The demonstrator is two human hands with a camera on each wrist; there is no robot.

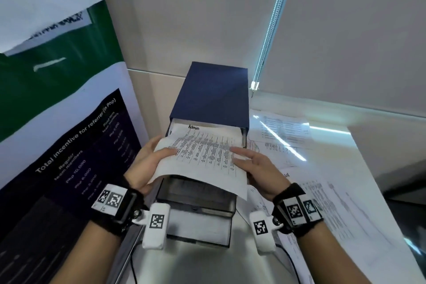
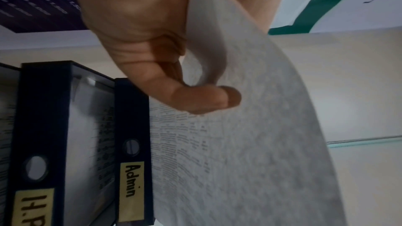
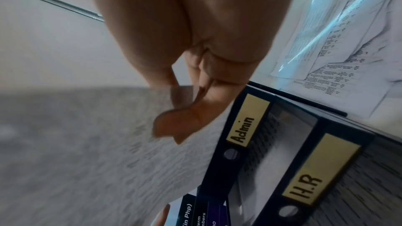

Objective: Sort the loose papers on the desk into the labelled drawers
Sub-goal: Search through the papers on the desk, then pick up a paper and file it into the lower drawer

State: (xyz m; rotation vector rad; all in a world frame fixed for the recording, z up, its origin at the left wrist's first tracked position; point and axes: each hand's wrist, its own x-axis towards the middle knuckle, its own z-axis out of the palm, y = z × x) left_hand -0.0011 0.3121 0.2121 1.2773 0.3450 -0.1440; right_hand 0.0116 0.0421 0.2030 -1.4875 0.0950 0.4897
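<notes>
A dark blue drawer cabinet (image 1: 214, 94) stands on the white desk (image 1: 334, 150) with two drawers pulled out. The upper one is labelled Admin (image 2: 131, 188), the lower H.R (image 3: 309, 185). Over the Admin drawer (image 1: 198, 196) I hold one printed sheet (image 1: 202, 152) with "Admin" handwritten at its top. Its far end dips into the drawer and its near end curls upward. My left hand (image 1: 149, 157) pinches the left edge, thumb (image 2: 195, 99) on the printed face. The sheet's right edge is held by my right hand (image 1: 255, 163), fingers on top and thumb (image 3: 174, 126) below.
Several loose printed papers (image 1: 283, 138) lie on the desk right of the cabinet, and more (image 1: 334, 210) lie nearer me. A poster (image 1: 76, 145) stands close on the left. A blind's bead chain (image 1: 272, 30) hangs behind. A black cable (image 1: 290, 260) runs along the front.
</notes>
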